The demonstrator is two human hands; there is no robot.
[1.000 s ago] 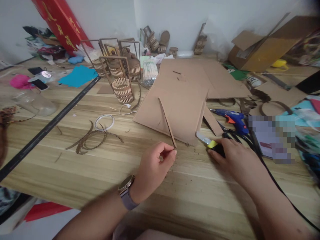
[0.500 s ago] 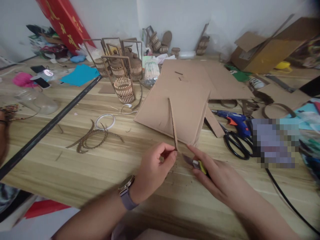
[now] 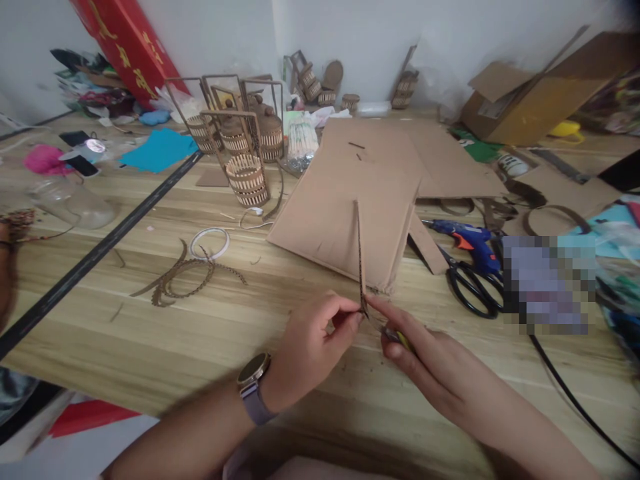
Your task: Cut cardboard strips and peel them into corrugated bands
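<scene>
My left hand (image 3: 317,343) pinches the near end of a narrow cardboard strip (image 3: 361,257) between thumb and fingertips. The strip points away from me, its far part over the cardboard sheets (image 3: 345,193). In my right hand (image 3: 430,363) is a utility knife (image 3: 397,337) with a yellow-green handle, its blade at the strip's near end beside my left fingertips. My right index finger reaches forward to the strip. Whether the blade is in the cardboard I cannot tell. A watch (image 3: 254,370) is on my left wrist.
Black-handled scissors (image 3: 475,290) and a blue glue gun (image 3: 467,240) lie right of the sheets. Curled cardboard strips (image 3: 187,280) and a tape ring (image 3: 210,245) lie left. Small striped baskets (image 3: 247,180) with tall handles stand behind. Another person's arm (image 3: 7,273) shows at the left edge.
The strip and my left fingertips have shifted slightly right, and the strip stands straighter. The knife blade and my right index finger have come up against the strip's near end.
</scene>
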